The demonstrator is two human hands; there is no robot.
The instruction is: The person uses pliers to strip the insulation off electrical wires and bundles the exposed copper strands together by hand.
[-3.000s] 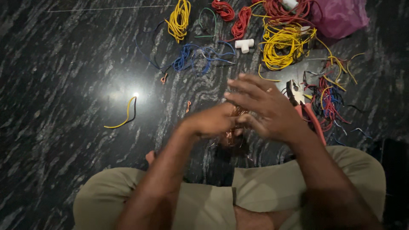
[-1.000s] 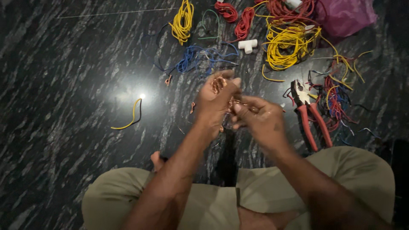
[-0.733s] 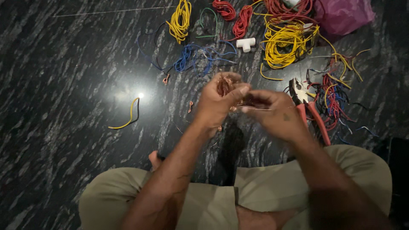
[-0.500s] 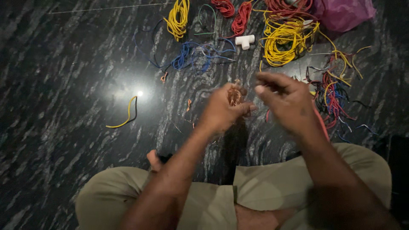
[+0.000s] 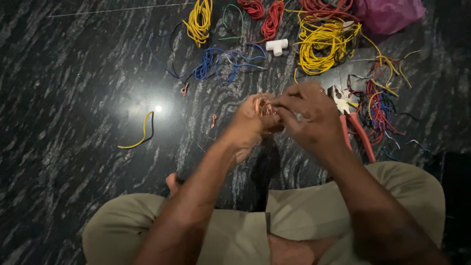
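My left hand [image 5: 252,122] grips a small tangled ball of bare copper wire [image 5: 262,105] at chest height above the dark marble floor. My right hand [image 5: 309,115] meets it from the right, fingertips pinching at the same copper ball. Both hands hover over my crossed legs in khaki trousers [image 5: 235,235]. Red-handled pliers [image 5: 351,122] lie on the floor just right of my right hand.
Coils of yellow wire [image 5: 321,44], another yellow coil [image 5: 198,19], red wires [image 5: 270,19], blue wires [image 5: 216,61] and a white pipe tee [image 5: 277,46] lie ahead. A pink bag [image 5: 387,14] sits top right. A mixed wire heap [image 5: 380,105] lies right; a yellow scrap [image 5: 142,132] lies left.
My right hand had pulled away to the right half a second ago; it has come back and pinches the copper ball held by my left hand.
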